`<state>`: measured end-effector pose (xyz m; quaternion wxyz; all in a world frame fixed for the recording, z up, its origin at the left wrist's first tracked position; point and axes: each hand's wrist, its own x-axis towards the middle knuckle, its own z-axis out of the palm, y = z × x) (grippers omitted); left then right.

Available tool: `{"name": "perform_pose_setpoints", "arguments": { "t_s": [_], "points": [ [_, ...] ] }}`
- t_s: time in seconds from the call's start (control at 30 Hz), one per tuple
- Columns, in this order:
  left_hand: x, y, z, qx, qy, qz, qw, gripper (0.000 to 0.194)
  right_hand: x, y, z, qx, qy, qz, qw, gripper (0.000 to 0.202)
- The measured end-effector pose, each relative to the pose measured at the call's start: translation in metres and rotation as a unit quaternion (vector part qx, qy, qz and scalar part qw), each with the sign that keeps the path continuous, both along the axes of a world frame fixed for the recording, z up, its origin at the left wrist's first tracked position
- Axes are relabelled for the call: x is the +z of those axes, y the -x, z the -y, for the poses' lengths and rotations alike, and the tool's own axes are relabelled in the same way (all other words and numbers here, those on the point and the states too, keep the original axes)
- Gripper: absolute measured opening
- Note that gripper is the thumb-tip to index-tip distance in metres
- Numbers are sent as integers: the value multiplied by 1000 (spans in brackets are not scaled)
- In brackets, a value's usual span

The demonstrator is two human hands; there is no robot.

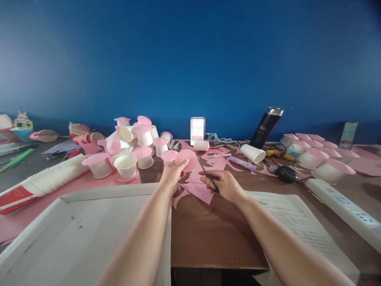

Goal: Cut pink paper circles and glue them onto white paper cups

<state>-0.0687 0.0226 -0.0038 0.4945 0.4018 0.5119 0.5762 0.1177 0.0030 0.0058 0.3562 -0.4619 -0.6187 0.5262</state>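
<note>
Pinched between the thumb and fingers of my left hand (172, 174) is a round pink paper disc (187, 159), held up over the table. My right hand (224, 183) grips dark-handled scissors (212, 182), whose blades point up and left beside the disc's right edge. Whether the blades touch the paper I cannot tell. Beneath both hands lie pink paper scraps (198, 191). To the left stand several white paper cups topped with pink discs (143, 155), and an uncovered paper cup (125, 166) sits upright near them.
A white box lid (113, 198) fills the front left, beside a stack of nested cups (56, 176). On the right are a black thermos (266, 127), a purple glue stick (241, 163), a power strip (342, 204), a written sheet (285, 210) and more covered cups (315, 158). A phone (197, 130) leans against the wall.
</note>
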Motion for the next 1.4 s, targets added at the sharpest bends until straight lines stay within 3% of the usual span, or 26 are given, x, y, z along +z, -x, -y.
{"name": "perform_pose_setpoints", "arguments": {
  "t_s": [0.23, 0.43, 0.67, 1.13, 1.4],
  "points": [
    [6, -1, 5, -4, -2, -77, 997, 43, -3, -2, -2, 0, -18, 17, 1000, 55],
    [6, -2, 6, -24, -26, -21, 999, 42, -5, -2, -2, -6, -22, 13, 1000, 52],
    [5, -2, 6, -37, -8, -35, 999, 41, -3, -1, -2, -15, -17, 20, 1000, 51],
    [4, -4, 4, -10, 23, 28, 999, 42, -2, -1, -2, -9, -7, 11, 1000, 56],
    [3, -9, 7, -31, 10, 50, 998, 41, -1, 1, -1, -5, -19, 13, 1000, 58]
  ]
}}
